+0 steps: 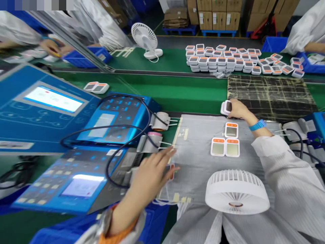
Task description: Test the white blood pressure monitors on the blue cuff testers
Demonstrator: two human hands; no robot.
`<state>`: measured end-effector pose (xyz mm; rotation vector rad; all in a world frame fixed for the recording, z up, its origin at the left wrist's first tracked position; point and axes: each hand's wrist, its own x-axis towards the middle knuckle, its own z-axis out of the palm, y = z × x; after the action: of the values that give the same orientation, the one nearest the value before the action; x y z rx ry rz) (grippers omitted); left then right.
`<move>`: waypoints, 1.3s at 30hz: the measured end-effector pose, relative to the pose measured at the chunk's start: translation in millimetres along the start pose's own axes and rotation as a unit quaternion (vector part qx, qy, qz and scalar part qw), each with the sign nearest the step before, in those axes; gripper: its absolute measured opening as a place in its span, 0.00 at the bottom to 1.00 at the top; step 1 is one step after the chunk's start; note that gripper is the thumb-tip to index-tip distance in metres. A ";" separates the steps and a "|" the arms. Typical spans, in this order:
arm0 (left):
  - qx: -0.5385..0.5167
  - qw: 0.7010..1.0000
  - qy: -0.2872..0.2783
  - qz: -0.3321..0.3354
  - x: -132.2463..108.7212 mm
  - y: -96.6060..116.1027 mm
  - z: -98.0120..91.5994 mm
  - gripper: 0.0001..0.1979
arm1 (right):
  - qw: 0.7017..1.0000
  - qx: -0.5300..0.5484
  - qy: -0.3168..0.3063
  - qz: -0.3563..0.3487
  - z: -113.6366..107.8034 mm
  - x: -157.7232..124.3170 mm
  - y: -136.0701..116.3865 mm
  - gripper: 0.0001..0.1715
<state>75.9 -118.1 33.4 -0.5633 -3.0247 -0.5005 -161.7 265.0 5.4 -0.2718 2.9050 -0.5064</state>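
My right hand point(238, 109), with a blue wrist strap, grips small white devices with dark screens point(224, 107) over the far edge of the grey mat; they look like a stacked pair. Nearer me on the mat lie three similar white and orange devices with screens: one behind point(231, 130) and two side by side, left point(218, 147) and right point(232, 147). My left hand point(153, 169) is open above the mat's left edge, fingers stretched out. Another orange-marked device point(172, 171) shows partly beneath its thumb; whether they touch I cannot tell.
Blue test instruments point(111, 118) with looping black cables stand at left. A white fan point(237, 193) sits close in front of me. Beyond the green channel are many stacked devices point(218, 62) and another fan point(144, 39). A dark board point(269, 96) lies far right; co-workers' sleeves show behind.
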 end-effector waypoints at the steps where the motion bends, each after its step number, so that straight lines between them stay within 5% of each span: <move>1: -0.037 0.999 0.008 -0.003 -8.7 14.6 9.0 0.23 | 0.998 -0.039 -0.029 0.043 -11.5 6.2 17.9 0.44; 4: -0.159 0.986 0.047 -0.014 -28.2 55.4 51.3 0.18 | 0.979 -0.121 -0.098 0.133 -40.5 19.8 66.1 0.43; 7: -0.247 0.960 0.125 -0.043 -38.3 83.5 100.9 0.19 | 0.972 -0.133 -0.069 0.182 -61.6 26.8 106.5 0.42; 10: -0.279 0.943 0.178 -0.038 -41.6 94.8 137.3 0.18 | 0.960 -0.116 -0.036 0.251 -82.5 29.9 139.0 0.40; 13: -0.301 0.935 0.187 -0.030 -40.8 93.7 152.1 0.16 | 0.944 -0.124 -0.022 0.305 -102.2 29.3 160.7 0.37; 15: -0.315 0.929 0.186 -0.050 -39.5 91.1 152.6 0.15 | 0.934 -0.145 0.015 0.326 -108.6 26.0 169.2 0.41; 18: -0.328 0.925 0.176 -0.072 -37.8 90.5 148.1 0.14 | 0.917 -0.192 0.162 0.310 -105.7 19.3 174.3 0.46; 21: -0.334 0.923 0.168 -0.092 -36.8 94.4 144.4 0.12 | 0.914 -0.226 0.256 0.220 -98.5 15.4 168.7 0.37; 26: -0.366 0.912 0.145 -0.113 -36.3 102.7 140.2 0.09 | 0.961 -0.211 0.176 0.038 -85.3 7.9 128.1 0.23; 29: -0.395 0.899 0.121 -0.148 -32.7 104.7 129.1 0.08 | 0.985 -0.124 0.028 -0.118 -60.0 -18.7 90.1 0.18; 32: -0.407 0.895 0.102 -0.151 -18.6 105.5 109.5 0.10 | 0.963 -0.039 -0.109 -0.245 -22.8 -60.6 56.8 0.19; 35: -0.389 0.907 0.108 -0.118 7.3 108.4 88.0 0.11 | 0.960 -0.070 -0.102 -0.250 7.9 -95.1 34.5 0.25; 39: -0.319 0.938 0.116 -0.074 35.8 112.9 56.8 0.14 | 0.957 -0.189 -0.067 -0.209 20.0 -108.7 10.9 0.30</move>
<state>84.4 11.9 17.1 -0.2503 -2.6436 -1.4648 -54.1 291.5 -1.2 -0.9468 2.7868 0.0256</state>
